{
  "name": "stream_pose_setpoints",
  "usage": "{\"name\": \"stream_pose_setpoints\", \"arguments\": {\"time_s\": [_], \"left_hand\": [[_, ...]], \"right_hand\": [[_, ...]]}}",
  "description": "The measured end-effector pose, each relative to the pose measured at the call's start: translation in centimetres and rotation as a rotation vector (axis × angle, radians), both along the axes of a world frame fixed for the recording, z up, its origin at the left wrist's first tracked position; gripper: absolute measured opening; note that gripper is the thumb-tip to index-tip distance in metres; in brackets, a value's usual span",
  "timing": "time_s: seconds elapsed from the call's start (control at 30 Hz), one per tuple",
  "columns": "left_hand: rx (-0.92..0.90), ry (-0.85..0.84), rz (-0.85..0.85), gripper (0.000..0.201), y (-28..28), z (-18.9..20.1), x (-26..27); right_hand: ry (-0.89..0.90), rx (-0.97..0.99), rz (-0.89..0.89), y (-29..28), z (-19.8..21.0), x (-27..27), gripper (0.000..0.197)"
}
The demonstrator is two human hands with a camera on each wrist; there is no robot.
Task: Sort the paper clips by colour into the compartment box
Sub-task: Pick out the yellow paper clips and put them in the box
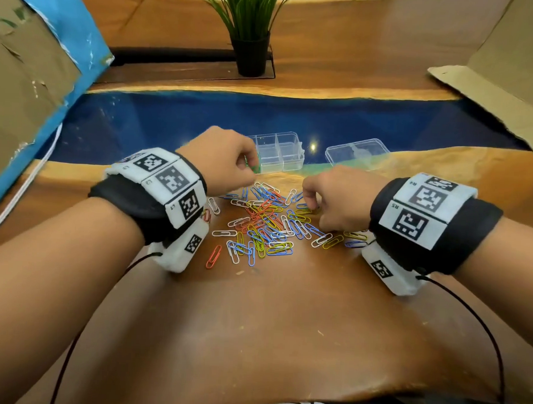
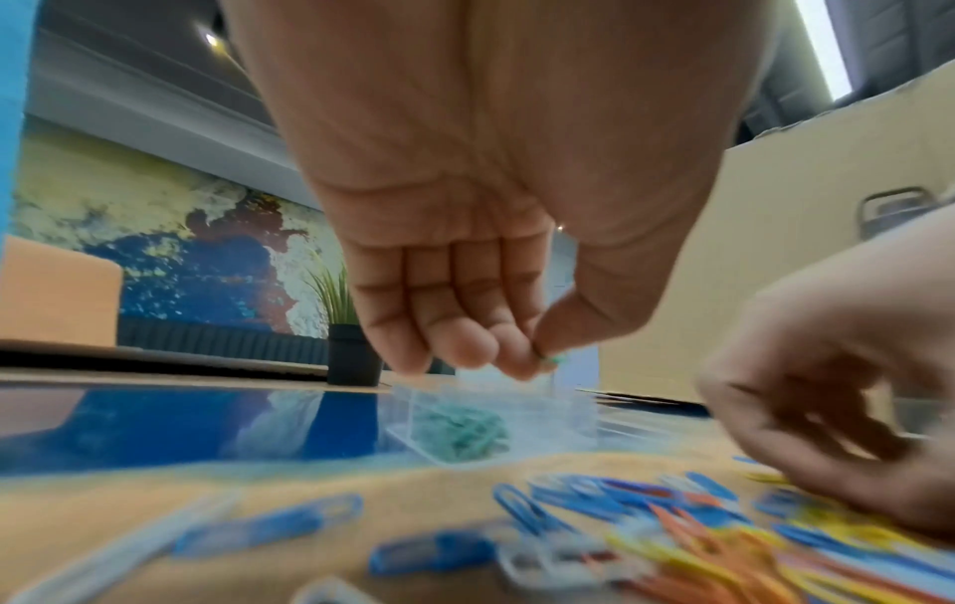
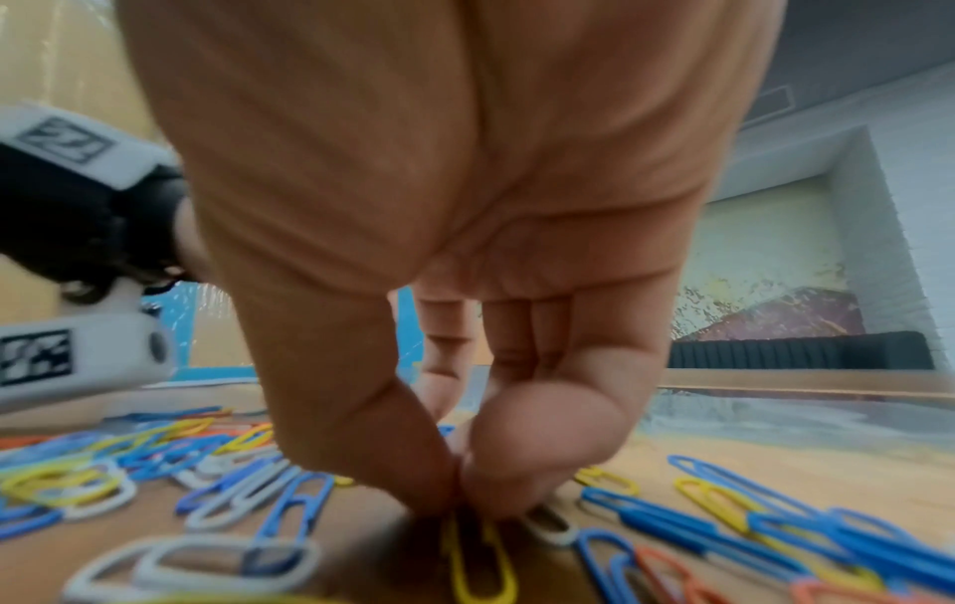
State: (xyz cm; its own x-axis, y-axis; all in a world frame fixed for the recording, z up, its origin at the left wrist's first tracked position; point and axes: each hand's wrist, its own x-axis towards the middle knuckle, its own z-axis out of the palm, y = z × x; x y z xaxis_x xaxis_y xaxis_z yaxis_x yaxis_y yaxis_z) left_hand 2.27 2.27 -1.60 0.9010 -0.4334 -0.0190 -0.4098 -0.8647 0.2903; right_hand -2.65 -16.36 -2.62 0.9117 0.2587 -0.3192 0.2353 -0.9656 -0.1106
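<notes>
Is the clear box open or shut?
Open. The box shows bare dividers with no cover, its lid lies apart to the right, and green clips sit in one compartment.

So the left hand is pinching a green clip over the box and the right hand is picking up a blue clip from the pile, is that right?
Not quite. The right hand is pinching a yellow clip, not a blue one; the right wrist view shows it. The rest holds: the left hand pinches a green clip above the box.

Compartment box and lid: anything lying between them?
Nothing. In the head view the stretch between the compartment box and the lid is bare table, with only a light glint on the blue resin.
</notes>
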Motion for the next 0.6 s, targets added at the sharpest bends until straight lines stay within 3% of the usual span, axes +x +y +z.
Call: {"name": "stream_pose_setpoints", "arguments": {"time_s": [0.13,0.37,0.5,0.6], "left_hand": [[0.062,-0.102,0.052,0.027,-0.8,0.4,2.2],[0.236,-0.068,0.071,0.022,-1.6,-0.7,3.1],[0.187,-0.102,-0.023,0.010,-2.0,-0.6,1.9],[0.167,0.008,-0.155,0.007,-3.2,-0.6,0.4]], "right_hand": [[0.015,0.007,-0.014,-0.2,0.1,0.0,0.020],[0.085,-0.009,-0.070,-1.2,0.7,-0.3,0.017],[0.105,-0.003,-0.059,-0.9,0.8,-0.2,0.019],[0.106,0.000,-0.057,-0.7,0.9,-0.2,0.015]]}}
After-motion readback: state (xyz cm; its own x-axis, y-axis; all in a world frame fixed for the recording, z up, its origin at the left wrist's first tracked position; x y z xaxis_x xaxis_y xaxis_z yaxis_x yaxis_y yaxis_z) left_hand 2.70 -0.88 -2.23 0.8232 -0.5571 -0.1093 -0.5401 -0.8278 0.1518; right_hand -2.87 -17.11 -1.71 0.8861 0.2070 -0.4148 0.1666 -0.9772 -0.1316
